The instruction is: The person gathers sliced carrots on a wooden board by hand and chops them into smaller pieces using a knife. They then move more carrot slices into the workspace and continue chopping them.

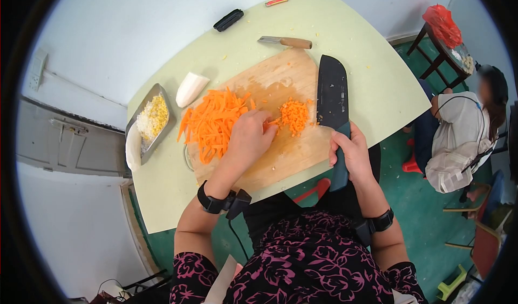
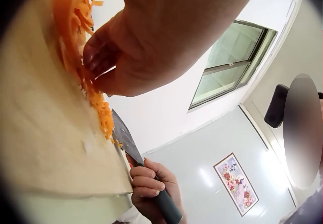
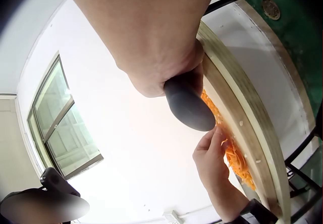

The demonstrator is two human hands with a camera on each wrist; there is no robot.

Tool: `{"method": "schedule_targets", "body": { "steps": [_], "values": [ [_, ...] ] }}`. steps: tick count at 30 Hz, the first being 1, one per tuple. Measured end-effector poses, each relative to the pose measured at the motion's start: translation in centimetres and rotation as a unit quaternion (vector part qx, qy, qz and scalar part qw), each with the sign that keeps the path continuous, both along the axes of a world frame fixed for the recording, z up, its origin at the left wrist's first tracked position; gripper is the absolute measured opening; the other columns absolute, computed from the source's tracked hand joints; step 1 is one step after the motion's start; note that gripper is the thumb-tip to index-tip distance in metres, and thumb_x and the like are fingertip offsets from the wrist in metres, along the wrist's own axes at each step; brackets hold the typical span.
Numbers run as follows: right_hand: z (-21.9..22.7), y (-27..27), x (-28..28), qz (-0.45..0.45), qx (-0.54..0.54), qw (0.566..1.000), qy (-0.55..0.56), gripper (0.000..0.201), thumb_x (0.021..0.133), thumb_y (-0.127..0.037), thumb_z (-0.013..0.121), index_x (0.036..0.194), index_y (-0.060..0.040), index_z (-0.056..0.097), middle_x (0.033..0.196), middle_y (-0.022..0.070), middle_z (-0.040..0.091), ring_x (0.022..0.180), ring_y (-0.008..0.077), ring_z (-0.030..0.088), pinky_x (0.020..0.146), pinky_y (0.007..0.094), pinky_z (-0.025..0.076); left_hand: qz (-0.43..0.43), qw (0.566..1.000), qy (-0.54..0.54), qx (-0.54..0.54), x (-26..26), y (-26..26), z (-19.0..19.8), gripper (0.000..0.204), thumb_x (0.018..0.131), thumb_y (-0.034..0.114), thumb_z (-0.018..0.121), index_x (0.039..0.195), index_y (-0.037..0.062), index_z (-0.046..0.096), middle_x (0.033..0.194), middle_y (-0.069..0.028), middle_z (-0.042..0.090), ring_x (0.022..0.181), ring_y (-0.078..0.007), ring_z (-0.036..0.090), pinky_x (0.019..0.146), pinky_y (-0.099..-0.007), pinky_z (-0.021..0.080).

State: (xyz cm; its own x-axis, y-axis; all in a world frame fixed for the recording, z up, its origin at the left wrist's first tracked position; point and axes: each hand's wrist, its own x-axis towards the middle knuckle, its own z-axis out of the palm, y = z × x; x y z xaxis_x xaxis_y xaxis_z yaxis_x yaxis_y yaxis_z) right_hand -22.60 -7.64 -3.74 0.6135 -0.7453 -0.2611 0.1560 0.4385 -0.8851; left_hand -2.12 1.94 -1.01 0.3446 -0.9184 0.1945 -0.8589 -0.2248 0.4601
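Observation:
Sliced carrot strips (image 1: 208,123) lie heaped on the left of a wooden cutting board (image 1: 291,74). My left hand (image 1: 249,135) is at the heap's right side, its fingertips pinching a few carrot strips whose ends poke out toward a small mound of diced carrot (image 1: 294,116). In the left wrist view, curled fingers (image 2: 103,57) hold those strips low over the board. My right hand (image 1: 352,152) grips the dark handle of a broad black kitchen knife (image 1: 333,88). The blade lies at the board's right edge, beside the diced carrot and pointing away from me.
Left of the board are a peeled white radish piece (image 1: 191,89) and a metal tray (image 1: 171,121) of chopped white and yellow bits, with another white piece (image 1: 133,148) at its edge. A wooden-handled small knife (image 1: 294,42) lies behind the board. A seated person (image 1: 458,136) is at right.

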Motion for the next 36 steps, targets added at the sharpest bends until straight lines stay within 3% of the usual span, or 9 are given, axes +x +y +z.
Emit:
{"method": "schedule_targets", "body": {
  "steps": [5, 10, 13, 23, 26, 29, 32, 36],
  "values": [
    [0.0, 0.0, -0.1, 0.003, -0.002, 1.0, -0.013, 0.012, 0.088, -0.011, 0.052, 0.096, -0.0029, 0.047, 0.063, 0.003, 0.049, 0.042, 0.0127, 0.05, 0.04, 0.0263, 0.043, -0.042, 0.996, -0.064, -0.035, 0.0, -0.8, 0.0, 0.014, 0.076, 0.01, 0.067, 0.085, 0.0, 0.068, 0.081, -0.0145, 0.062, 0.079, -0.0323, 0.059, 0.07, -0.0392, 0.048],
    [0.1, 0.0, 0.0, 0.003, -0.004, 1.0, -0.011, 0.014, 0.089, -0.011, 0.051, 0.098, -0.0025, 0.047, 0.064, 0.0033, 0.049, 0.042, 0.0124, 0.05, 0.04, 0.0262, 0.043, -0.082, 0.996, -0.044, -0.012, 0.6, -4.4, -0.1, 0.009, 0.075, 0.007, 0.065, 0.081, 0.0014, 0.069, 0.08, -0.0136, 0.062, 0.083, -0.0321, 0.058, 0.073, -0.0392, 0.047],
    [0.1, 0.0, 0.0, -0.005, 0.004, 1.0, -0.015, 0.029, 0.087, -0.006, 0.048, 0.116, 0.0001, 0.048, 0.059, 0.0041, 0.05, 0.041, 0.0134, 0.049, 0.042, 0.0271, 0.043, -0.141, 0.989, -0.053, 0.011, 1.0, -6.6, 0.2, 0.009, 0.074, 0.007, 0.065, 0.081, 0.0022, 0.069, 0.08, -0.013, 0.06, 0.084, -0.0317, 0.056, 0.074, -0.0384, 0.047],
    [-0.5, 0.0, -0.1, 0.001, 0.003, 1.0, -0.017, 0.017, 0.089, -0.009, 0.049, 0.104, -0.0004, 0.048, 0.064, 0.0031, 0.05, 0.043, 0.0126, 0.049, 0.041, 0.0264, 0.044, -0.205, 0.97, -0.124, 0.041, 0.1, -7.7, 0.6, 0.011, 0.073, 0.004, 0.065, 0.083, 0.0016, 0.07, 0.079, -0.0112, 0.057, 0.083, -0.0296, 0.055, 0.074, -0.0362, 0.047],
    [-0.5, 0.0, -0.2, 0.003, -0.002, 1.0, -0.018, 0.017, 0.089, -0.008, 0.049, 0.104, -0.0006, 0.049, 0.064, 0.0031, 0.049, 0.043, 0.0125, 0.049, 0.041, 0.0267, 0.044, -0.179, 0.982, -0.011, 0.057, 0.5, -7.8, 1.3, 0.011, 0.075, 0.006, 0.066, 0.084, 0.0003, 0.069, 0.078, -0.011, 0.062, 0.078, -0.0252, 0.058, 0.071, -0.0329, 0.048],
    [-0.3, 0.0, -0.2, 0.003, -0.001, 1.0, -0.006, 0.016, 0.089, -0.008, 0.049, 0.103, -0.0006, 0.049, 0.064, 0.0031, 0.049, 0.043, 0.0125, 0.049, 0.041, 0.0269, 0.044, -0.066, 0.987, 0.12, 0.086, 0.3, -7.2, 3.1, 0.013, 0.077, 0.007, 0.067, 0.087, -0.0009, 0.068, 0.077, -0.0095, 0.066, 0.071, -0.0176, 0.061, 0.066, -0.028, 0.049],
    [-0.3, -0.1, -0.2, 0.002, -0.002, 1.0, -0.005, 0.017, 0.089, -0.008, 0.049, 0.103, -0.0006, 0.048, 0.064, 0.0033, 0.05, 0.043, 0.0127, 0.05, 0.041, 0.0269, 0.043, -0.018, 0.991, 0.129, 0.037, 1.4, -5.7, 3.0, 0.014, 0.079, 0.008, 0.067, 0.09, -0.0012, 0.068, 0.076, -0.0071, 0.067, 0.068, -0.0111, 0.061, 0.064, -0.0242, 0.049],
    [-0.5, 0.0, -0.1, 0.002, -0.003, 1.0, -0.013, 0.016, 0.088, -0.009, 0.05, 0.102, -0.0005, 0.048, 0.064, 0.0035, 0.049, 0.043, 0.0127, 0.05, 0.041, 0.027, 0.043, 0.0, 0.991, 0.109, 0.074, 2.8, -2.5, 1.9, 0.014, 0.079, 0.005, 0.067, 0.091, -0.0009, 0.068, 0.075, -0.0057, 0.066, 0.068, -0.0084, 0.06, 0.063, -0.0226, 0.049]
  ]
}}
